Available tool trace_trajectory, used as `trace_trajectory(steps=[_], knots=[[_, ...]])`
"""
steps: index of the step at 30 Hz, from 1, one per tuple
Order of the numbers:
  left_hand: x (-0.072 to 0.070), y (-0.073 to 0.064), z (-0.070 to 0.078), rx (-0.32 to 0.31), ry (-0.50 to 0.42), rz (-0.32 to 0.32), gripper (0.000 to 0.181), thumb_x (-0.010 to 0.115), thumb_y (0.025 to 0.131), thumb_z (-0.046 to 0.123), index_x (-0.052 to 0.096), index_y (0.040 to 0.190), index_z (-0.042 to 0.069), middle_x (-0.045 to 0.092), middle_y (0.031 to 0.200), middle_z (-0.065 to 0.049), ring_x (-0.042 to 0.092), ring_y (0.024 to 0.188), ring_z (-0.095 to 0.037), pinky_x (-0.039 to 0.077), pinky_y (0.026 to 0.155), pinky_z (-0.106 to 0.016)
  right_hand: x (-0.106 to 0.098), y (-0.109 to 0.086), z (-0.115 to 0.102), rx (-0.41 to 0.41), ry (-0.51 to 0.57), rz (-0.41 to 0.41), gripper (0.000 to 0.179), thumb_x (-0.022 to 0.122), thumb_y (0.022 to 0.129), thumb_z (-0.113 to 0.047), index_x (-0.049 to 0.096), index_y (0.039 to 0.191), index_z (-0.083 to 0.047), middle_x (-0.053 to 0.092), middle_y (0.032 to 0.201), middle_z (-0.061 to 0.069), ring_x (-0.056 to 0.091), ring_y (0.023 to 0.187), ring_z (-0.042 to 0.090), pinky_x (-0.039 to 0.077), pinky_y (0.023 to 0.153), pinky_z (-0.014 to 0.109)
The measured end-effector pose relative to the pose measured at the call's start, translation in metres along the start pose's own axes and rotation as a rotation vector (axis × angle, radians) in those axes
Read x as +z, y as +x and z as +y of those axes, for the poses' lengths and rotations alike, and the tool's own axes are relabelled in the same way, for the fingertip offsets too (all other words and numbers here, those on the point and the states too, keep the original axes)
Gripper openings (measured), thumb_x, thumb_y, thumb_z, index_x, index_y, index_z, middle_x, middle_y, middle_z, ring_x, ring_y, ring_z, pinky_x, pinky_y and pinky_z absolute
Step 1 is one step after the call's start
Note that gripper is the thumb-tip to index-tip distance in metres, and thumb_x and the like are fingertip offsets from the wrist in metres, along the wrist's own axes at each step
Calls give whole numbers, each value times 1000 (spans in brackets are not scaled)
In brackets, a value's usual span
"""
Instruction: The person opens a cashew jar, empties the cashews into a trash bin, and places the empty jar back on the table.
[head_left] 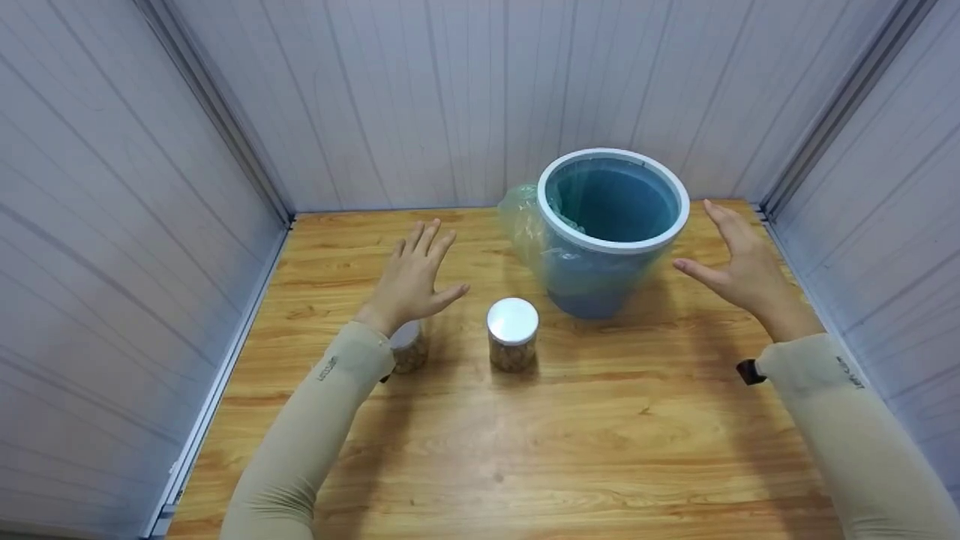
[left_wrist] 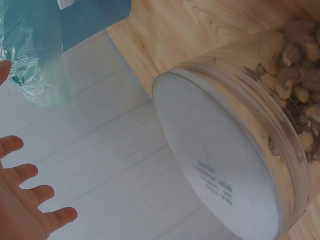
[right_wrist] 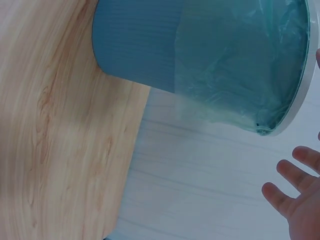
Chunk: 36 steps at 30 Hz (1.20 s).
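A blue trash can [head_left: 592, 277] with a white rim stands at the back right of the table. A thin green plastic bag [head_left: 525, 225] lines it and hangs over its outside, bulging at the left. My right hand [head_left: 750, 274] is held in the air just right of the can, fingers spread, touching nothing. My left hand [head_left: 411, 281] hovers with spread fingers above a jar of nuts [left_wrist: 220, 155], partly hiding it in the head view. Another white-lidded jar [head_left: 513, 337] stands upright between that hand and the can.
The wooden table [head_left: 480, 465] is enclosed by pale panel walls, at the back [head_left: 360, 105], left [head_left: 105, 247] and right [head_left: 892, 225]. The right wall runs close beside my right forearm.
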<state>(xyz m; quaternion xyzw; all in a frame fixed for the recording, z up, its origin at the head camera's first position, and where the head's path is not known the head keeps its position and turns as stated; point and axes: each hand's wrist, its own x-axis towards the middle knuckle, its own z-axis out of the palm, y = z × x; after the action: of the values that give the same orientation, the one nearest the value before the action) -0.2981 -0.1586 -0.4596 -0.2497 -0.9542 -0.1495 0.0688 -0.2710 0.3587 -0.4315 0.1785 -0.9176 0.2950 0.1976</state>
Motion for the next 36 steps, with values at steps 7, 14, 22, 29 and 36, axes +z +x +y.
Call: trace_trajectory(steps=[7, 14, 22, 29, 36], knots=[[1, -2, 2, -6, -2, -5, 94, 60, 103, 67, 28, 173, 14, 18, 181, -19, 14, 168, -46, 23, 130, -75, 0, 1, -13, -12, 16, -3, 94, 92, 87, -19, 43, 166, -5, 46, 166, 29, 40, 154, 54, 33, 124, 75], [3, -6, 5, -14, -22, -5, 94, 62, 102, 66, 28, 173, 14, 20, 181, -20, 12, 168, -46, 24, 130, -75, 5, 3, -23, -78, 50, 33, 94, 94, 83, -13, 46, 163, -4, 52, 162, 28, 45, 151, 53, 36, 122, 76], [3, -9, 7, -9, -58, 4, 94, 67, 101, 61, 29, 173, 12, 22, 180, -21, 15, 168, -46, 19, 134, -70, 6, 4, -35, -137, 64, 37, 96, 96, 81, -10, 46, 163, -2, 55, 159, 27, 50, 148, 50, 39, 121, 75], [5, -11, 12, 24, -93, 32, 93, 68, 101, 59, 31, 172, 11, 24, 180, -19, 20, 167, -46, 18, 135, -68, 6, 5, -47, -138, 58, -2, 95, 95, 82, -10, 46, 163, -5, 53, 162, 25, 48, 150, 50, 40, 120, 75], [7, -12, 17, 52, -98, 60, 92, 69, 101, 59, 34, 171, 10, 29, 177, -21, 22, 166, -47, 22, 133, -69, 7, 4, -57, -184, 43, -11, 95, 95, 82, -11, 46, 163, -4, 51, 163, 27, 50, 149, 50, 41, 119, 74]])
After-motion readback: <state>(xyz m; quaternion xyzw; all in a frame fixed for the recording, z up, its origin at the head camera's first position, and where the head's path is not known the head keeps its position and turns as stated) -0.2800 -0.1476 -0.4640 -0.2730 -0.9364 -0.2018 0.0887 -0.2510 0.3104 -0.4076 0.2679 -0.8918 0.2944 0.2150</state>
